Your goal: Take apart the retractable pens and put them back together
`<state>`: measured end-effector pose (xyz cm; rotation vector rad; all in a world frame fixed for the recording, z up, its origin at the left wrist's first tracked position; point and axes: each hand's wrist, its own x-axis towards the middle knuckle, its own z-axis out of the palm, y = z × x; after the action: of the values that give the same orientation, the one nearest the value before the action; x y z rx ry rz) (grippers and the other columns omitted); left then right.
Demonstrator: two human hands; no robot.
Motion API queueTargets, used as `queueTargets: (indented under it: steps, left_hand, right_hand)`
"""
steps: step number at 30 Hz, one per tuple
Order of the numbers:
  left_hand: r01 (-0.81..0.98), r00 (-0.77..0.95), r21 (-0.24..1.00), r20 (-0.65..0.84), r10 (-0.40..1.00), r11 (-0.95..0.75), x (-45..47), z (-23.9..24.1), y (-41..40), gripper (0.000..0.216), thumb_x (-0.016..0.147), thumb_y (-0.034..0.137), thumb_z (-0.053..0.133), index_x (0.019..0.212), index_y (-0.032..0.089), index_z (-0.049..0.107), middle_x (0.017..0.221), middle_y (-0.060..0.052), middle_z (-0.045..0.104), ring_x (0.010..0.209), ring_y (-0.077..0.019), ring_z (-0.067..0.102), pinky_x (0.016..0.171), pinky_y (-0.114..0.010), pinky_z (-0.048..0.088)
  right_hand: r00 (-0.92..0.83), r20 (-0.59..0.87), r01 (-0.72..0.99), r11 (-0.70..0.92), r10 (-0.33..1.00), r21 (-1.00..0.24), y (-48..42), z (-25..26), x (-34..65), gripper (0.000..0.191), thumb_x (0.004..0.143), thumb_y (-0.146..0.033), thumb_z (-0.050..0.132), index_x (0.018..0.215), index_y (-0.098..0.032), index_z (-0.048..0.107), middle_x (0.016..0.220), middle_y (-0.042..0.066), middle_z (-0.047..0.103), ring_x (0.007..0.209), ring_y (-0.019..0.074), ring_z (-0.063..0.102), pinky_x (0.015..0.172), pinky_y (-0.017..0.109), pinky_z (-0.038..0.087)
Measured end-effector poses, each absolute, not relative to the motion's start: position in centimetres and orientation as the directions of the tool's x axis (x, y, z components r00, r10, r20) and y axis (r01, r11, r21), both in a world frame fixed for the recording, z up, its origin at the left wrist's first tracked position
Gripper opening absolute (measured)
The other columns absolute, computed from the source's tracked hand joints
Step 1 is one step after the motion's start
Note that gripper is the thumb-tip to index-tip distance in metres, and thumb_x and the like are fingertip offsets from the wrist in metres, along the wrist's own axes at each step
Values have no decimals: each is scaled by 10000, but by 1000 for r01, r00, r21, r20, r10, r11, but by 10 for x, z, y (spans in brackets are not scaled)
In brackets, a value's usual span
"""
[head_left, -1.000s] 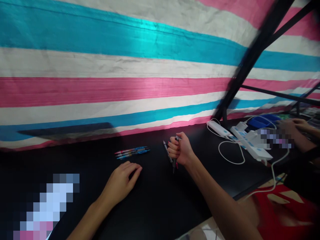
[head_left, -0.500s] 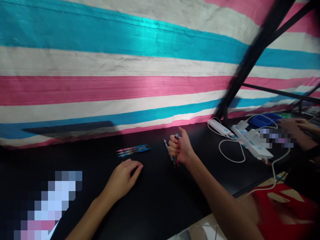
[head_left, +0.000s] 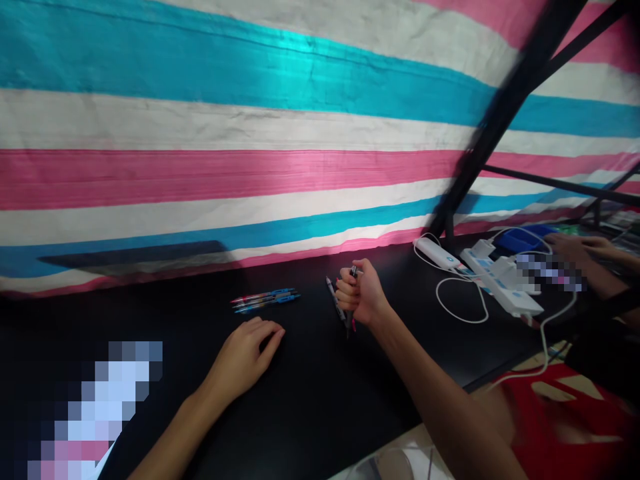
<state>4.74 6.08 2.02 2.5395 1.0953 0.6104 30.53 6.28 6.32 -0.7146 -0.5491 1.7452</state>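
Presently, left hand (head_left: 247,353): palm down on the tabletop (head_left: 300,400), fingers loosely curled, with no object visible in its grasp.
Pen cluster (head_left: 273,303): several slim pens with blue and red parts, lying side by side just beyond the left hand.
Pale pen (head_left: 334,297): slanting on the tabletop, its near end partly covered by the right hand; pink parts close by may belong to another pen.
Right hand (head_left: 367,297): clenched around the dark pen, thumb bent at its top end; whether the thumb presses cannot be told.
Dark pen (head_left: 353,272): inside the right fist, nearly upright, top above the fingers and tip below.
Step in hand: apparently working the dark pen's top end; the next move would call for a firm grip and a controlled thumb.
Change from half a second ago: the thumb, then raised, is now lowered; the pen cluster lies as it did.
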Motion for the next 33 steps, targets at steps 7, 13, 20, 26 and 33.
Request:
queueTargets:
  steps: [7,13,20,26,33]
  left_hand:
    - [673,551,315,390,738,-669,42,13,68,228,915,324,463,1038,203,612,1040,-77,598,1004,-239,536,891,-388,438]
    - [845,408,159,423,809,-510,35,9,73,310,891,337,464,1156,215,569,1216,-116,516,1102,-313,480,812,-435,457]
    - [905,351,120,333,875,-408,28,4,80,318,895,340,425,1153,228,574,1183,-119,561,1051,-308,508,767,-439,446]
    - [897,349,150,337,874,-416,27,1,84,229,892,300,442,1026,239,618,1063,-88,616,964,-287,535,737,-416,436]
    - [683,385,456,438,812,-570,34,13,76,223,932,300,418,1014,210,605,1037,-73,636,975,-231,588,862,-365,463]
  right_hand:
    - [153,-306,-424,-217,940,-879,79,54,326,297,875,-471,424,823,-187,493,521,-63,414,380,84,351,358,185,279]
    - [316,-266,-311,-165,911,-936,79,40,341,275,822,-449,578,921,-202,511,799,21,550,634,145,578,479,228,455]
    - [350,-243,-67,-235,905,-970,68,39,338,502,741,-594,618,1104,-249,577,1235,113,514,884,227,580,575,293,483]
    - [302,-7,192,-68,953,-979,70,31,338,344,765,-494,629,964,-217,673,944,66,620,784,185,552,659,279,432]
    - [288,376,447,224,881,-866,57,36,297,201,838,-368,572,957,-219,635,892,41,601,683,145,533,632,262,422]
